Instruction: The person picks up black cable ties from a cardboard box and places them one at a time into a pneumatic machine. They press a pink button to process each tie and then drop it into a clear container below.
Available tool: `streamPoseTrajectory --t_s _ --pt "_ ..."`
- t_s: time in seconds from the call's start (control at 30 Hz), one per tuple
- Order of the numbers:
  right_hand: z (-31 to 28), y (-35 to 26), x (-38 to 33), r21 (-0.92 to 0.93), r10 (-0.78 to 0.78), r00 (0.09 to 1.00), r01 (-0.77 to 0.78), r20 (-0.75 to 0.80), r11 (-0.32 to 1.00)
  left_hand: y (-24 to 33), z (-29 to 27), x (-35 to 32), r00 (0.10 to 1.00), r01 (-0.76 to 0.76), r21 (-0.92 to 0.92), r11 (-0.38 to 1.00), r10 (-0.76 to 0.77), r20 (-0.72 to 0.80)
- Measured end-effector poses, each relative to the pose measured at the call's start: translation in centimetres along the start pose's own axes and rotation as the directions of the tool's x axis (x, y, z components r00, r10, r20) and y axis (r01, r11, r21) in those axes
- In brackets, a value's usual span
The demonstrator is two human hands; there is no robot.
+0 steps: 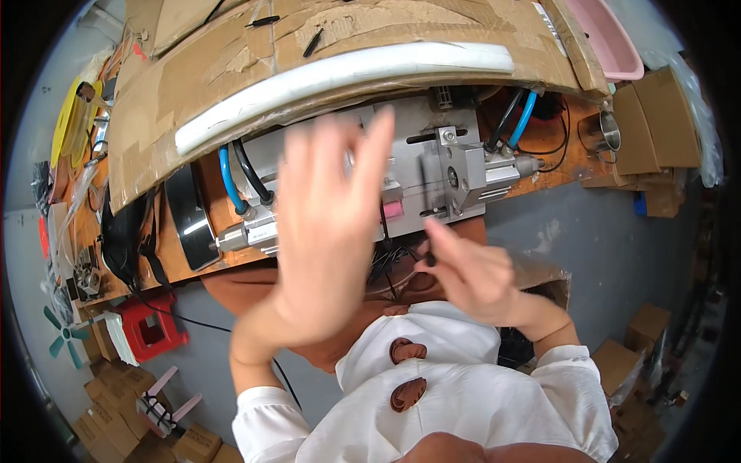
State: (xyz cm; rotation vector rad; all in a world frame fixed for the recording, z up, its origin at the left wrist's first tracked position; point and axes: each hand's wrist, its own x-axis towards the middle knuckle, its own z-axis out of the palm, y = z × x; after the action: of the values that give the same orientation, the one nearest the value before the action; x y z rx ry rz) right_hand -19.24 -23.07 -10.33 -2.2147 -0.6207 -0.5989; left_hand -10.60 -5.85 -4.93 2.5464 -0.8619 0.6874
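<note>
My left hand (328, 208) is raised over the left part of a grey metal fixture (409, 158). It is blurred, with fingers stretched out and the thumb apart, and nothing shows in it. It hides part of the fixture. Low in front of the fixture, my right hand (472, 272) pinches a thin black piece (422, 262), whose full shape I cannot make out. Several thin black strands (392, 261) lie bunched by my lap, left of that hand. A small pink block (393, 209) sits at the fixture's front edge, between the two hands.
Air cylinders with blue hoses flank the fixture: the left cylinder (248, 234) and the right cylinder (502, 171). A white foam strip (347, 73) edges the cardboard (224, 85) behind. A metal cup (600, 133) stands at right, a black phone-like slab (191, 220) at left, a red stool (154, 328) below.
</note>
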Motion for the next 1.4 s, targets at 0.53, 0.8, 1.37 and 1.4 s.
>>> streamPoseTrajectory --t_s 0.53,0.8,1.37,1.4 --pt "2.0 -0.6 1.2 -0.055 0.109 0.963 -0.099 0.248 0.994 -9.1 -0.1 13.8 0.929 -0.254 -0.313 0.915 0.32 0.184" --pt "-1.9 7.2 19.5 -0.628 -0.346 0.932 0.334 0.109 0.703 -4.9 -3.2 0.8 0.978 0.123 -0.331 0.936 -0.171 -0.118" --pt "-6.0 2.1 14.2 0.43 0.172 0.978 -0.107 -0.115 0.896 4.7 3.0 -9.6 0.921 0.265 -0.046 0.963 -0.239 0.307" --pt "-4.3 1.5 12.0 0.54 0.238 0.961 -0.127 -0.141 0.832 4.2 2.8 -9.7 0.917 0.28 -0.03 0.959 -0.258 0.305"
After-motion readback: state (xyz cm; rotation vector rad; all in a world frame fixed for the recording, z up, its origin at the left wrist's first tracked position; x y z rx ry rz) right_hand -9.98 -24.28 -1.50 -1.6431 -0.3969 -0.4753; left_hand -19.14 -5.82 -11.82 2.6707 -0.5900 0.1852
